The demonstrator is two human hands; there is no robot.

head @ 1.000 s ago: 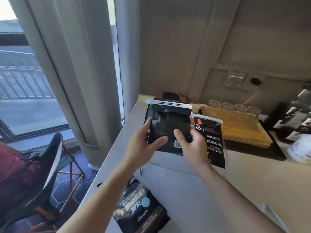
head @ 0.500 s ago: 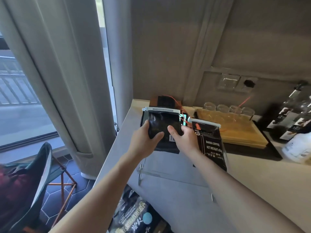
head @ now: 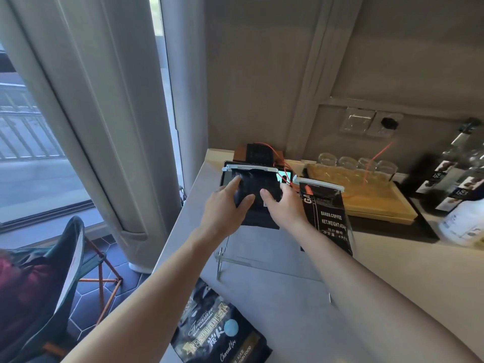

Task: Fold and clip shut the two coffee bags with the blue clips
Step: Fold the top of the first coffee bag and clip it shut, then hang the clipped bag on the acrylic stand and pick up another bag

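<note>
Step in hand: you are setting the clipped black foil coffee bag (head: 258,203) upright at the far left of the pale grey counter (head: 288,310); as I judge it, both bags are already sealed and this is the placing.
Left hand: your left hand (head: 225,208) holds the bag's left side, thumb across the front, fingers up near the top edge.
Right hand: your right hand (head: 284,205) grips the bag's right side, thumb pressed on the front panel.
Clip: the long pale clip (head: 250,168) runs along the folded top and looks fully seated; it reads whitish here, not clearly blue.
Second bag: the black printed "BAKED COFFEE" bag (head: 326,218) stands just to the right, touching or nearly touching your right hand, with its own pale clip (head: 318,184) on top.
Support: a clear acrylic stand (head: 262,260) sits under and near the bags; whether the held bag rests on it I cannot tell.
Do it well: lower the bag squarely, let the base flatten, and loosen one hand at a time.
Watch: the orange cable (head: 279,158) just behind, and the neighbouring bag, which a knock from your right wrist could tip.
Leave alone: the third dark bag with gold lettering (head: 222,334) at the near edge.
</note>
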